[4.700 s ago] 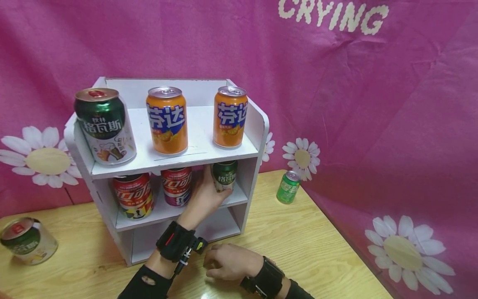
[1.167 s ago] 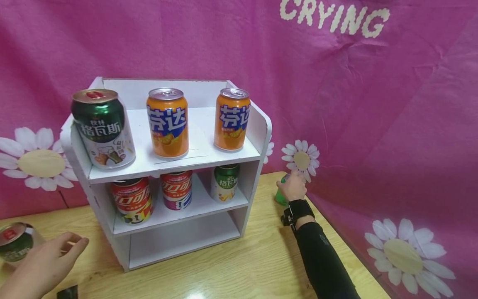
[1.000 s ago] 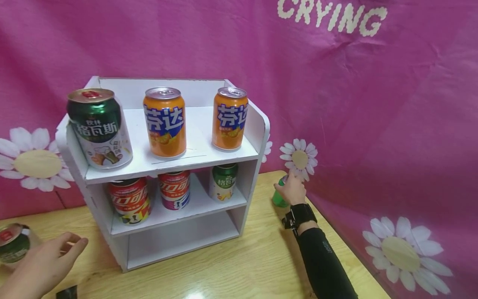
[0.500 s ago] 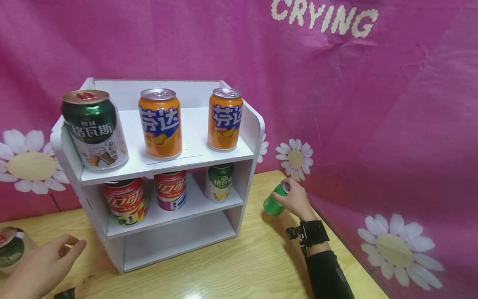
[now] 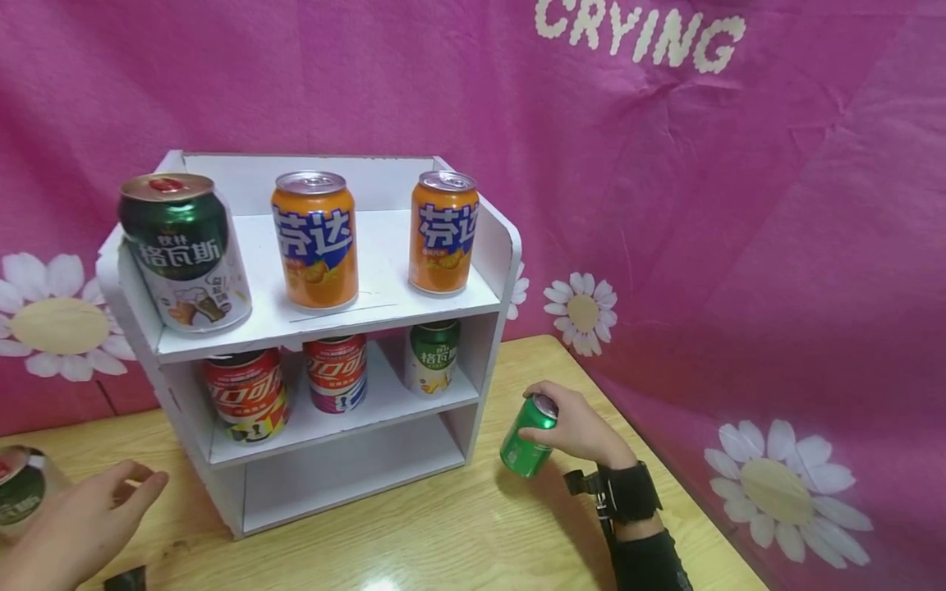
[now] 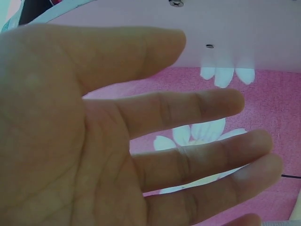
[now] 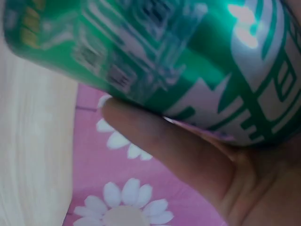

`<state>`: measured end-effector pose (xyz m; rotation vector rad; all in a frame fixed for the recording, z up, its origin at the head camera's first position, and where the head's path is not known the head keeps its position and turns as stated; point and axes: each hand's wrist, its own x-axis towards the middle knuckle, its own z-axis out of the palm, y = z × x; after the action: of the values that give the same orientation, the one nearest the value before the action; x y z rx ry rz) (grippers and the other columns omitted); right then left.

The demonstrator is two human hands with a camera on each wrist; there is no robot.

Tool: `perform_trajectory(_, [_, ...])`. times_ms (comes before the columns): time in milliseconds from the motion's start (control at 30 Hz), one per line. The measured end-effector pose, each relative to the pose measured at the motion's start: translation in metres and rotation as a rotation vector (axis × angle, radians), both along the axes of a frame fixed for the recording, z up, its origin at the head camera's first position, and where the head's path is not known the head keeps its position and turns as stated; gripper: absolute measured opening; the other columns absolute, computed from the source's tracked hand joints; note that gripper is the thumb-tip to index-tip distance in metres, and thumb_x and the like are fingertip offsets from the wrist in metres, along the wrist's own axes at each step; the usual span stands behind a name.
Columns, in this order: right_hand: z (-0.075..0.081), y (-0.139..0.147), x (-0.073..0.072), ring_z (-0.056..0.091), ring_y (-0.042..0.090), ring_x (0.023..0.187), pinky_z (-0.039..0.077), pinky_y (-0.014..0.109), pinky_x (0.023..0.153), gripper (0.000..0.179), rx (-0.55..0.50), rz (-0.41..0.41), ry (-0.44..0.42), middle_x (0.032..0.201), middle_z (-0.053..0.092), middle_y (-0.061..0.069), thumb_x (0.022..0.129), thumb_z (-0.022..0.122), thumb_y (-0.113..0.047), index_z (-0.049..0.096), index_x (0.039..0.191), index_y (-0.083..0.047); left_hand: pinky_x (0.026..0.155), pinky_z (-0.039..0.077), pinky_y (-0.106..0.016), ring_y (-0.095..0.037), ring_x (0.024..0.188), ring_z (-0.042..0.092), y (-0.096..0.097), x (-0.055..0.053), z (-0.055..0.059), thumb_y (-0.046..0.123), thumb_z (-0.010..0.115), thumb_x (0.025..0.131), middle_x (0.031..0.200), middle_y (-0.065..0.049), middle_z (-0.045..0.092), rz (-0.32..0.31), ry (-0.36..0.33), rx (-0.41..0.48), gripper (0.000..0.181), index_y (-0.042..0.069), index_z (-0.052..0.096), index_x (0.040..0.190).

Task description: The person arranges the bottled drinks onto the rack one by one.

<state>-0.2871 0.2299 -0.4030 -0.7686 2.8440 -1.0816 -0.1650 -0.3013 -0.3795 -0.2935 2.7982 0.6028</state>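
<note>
My right hand [image 5: 572, 424] grips a green soda can [image 5: 526, 443] near its top, tilted, over the table right of the shelf. The can fills the upper part of the right wrist view [image 7: 141, 56], thumb along its side. At the lower left my left hand [image 5: 84, 521] is held with fingers extended and nothing in it; its palm and spread fingers show in the left wrist view. Just behind it, a green-and-white kvass can [image 5: 25, 488] stands on the table, partly hidden by that hand.
A white three-level shelf [image 5: 355, 488] stands mid-table. Its top holds a large kvass can [image 5: 185, 254] and two orange Fanta cans [image 5: 316, 246]. On the middle level are two red cola cans [image 5: 247, 394] and a kvass can [image 5: 432, 361]. Pink flowered cloth [image 5: 665, 205] hangs behind the wooden table [image 5: 414, 542].
Earlier the left hand held the kvass can on the middle level; it has let go and moved lower left. The right hand has gripped the green can and brought it nearer, tilting it.
</note>
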Motion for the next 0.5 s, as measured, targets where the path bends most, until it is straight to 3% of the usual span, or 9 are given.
perform_trajectory(233, [0.013,-0.017,0.019,0.057,0.022,0.090,0.054,0.029,0.068,0.047,-0.035,0.138,-0.101,0.105,0.056,0.003,0.078,0.079,-0.027,0.054,0.117,-0.016,0.066,0.049,-0.050,-0.037,0.077,0.059,-0.003,0.003,0.001,0.041,0.041,0.100,0.084,-0.027,0.060,-0.019,0.030,-0.001,0.057,-0.015,0.052,0.105])
perform_trajectory(500, [0.023,-0.058,0.044,0.057,0.014,0.092,0.053,0.026,0.072,0.051,0.041,0.281,-0.065,0.106,0.057,-0.003,0.077,0.079,-0.030,0.053,0.119,-0.017,0.067,0.048,-0.051,-0.038,0.078,0.059,-0.005,0.003,0.000,0.041,0.042,0.099,0.086,-0.029,0.059,-0.004,0.002,0.008,0.057,-0.015,0.051,0.106])
